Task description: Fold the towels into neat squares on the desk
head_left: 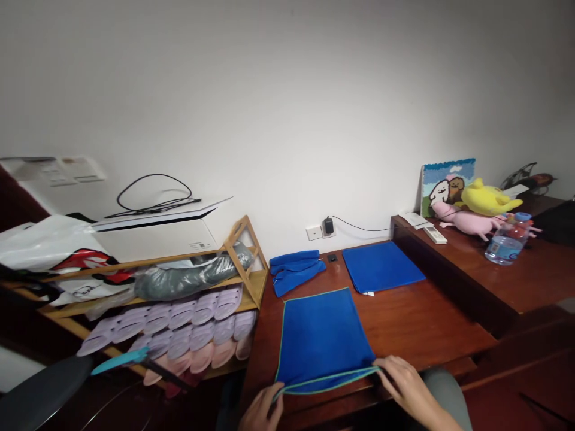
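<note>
A blue cloth (321,335) with green edging lies spread on the brown wooden table (431,323), its near edge lifted a little. My left hand (263,408) pinches the near left corner, and my right hand (406,383) pinches the near right corner. Between my hands the green-edged hem sags slightly. Behind it on the left is a crumpled blue cloth (296,269). Toward the back right a second flat blue cloth (381,266), folded, shows a small white tag on its near edge.
Left of the table stands a wooden rack (251,281) with several lilac and pink slippers (202,311) and a white box (157,239). On the raised surface at right are a water bottle (507,239), plush toys (469,220) and a remote (435,234). A black plug (329,225) sits in the wall.
</note>
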Action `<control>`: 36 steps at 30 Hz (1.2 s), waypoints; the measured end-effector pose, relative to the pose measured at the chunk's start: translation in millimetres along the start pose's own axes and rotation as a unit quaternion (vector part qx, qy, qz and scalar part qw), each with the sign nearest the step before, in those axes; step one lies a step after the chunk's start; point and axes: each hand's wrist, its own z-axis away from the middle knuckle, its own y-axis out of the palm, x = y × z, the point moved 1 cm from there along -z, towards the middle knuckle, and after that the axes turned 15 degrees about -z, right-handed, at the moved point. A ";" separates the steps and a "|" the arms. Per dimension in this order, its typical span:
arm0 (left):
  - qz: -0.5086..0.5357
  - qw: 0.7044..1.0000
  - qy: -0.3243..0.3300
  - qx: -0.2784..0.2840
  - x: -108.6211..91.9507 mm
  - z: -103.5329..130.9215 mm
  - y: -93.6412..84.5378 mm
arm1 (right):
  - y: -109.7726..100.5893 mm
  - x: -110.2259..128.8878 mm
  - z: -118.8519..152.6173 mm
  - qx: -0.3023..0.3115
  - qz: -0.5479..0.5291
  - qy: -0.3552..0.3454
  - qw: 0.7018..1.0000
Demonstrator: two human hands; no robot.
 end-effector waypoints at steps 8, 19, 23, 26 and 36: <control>0.094 0.995 -0.024 -0.028 -5.5 -122.3 -79.6 | -112.5 48.5 -45.7 -0.106 -0.046 -0.069 0.991; 0.251 0.968 -0.025 0.003 -66.1 -283.0 -156.8 | -281.9 112.1 -81.6 -0.194 -0.185 0.106 0.958; 0.300 0.949 -0.014 0.099 -81.3 -331.8 -130.4 | -315.8 75.7 -106.4 -0.187 -0.221 0.135 0.947; 0.356 0.918 -0.011 0.177 -89.7 -378.4 -79.9 | -333.4 27.2 -145.6 -0.181 -0.237 0.147 0.943; 0.434 0.896 -0.061 0.066 -89.6 -548.3 35.9 | -406.8 -73.0 -309.6 -0.256 -0.261 0.085 0.927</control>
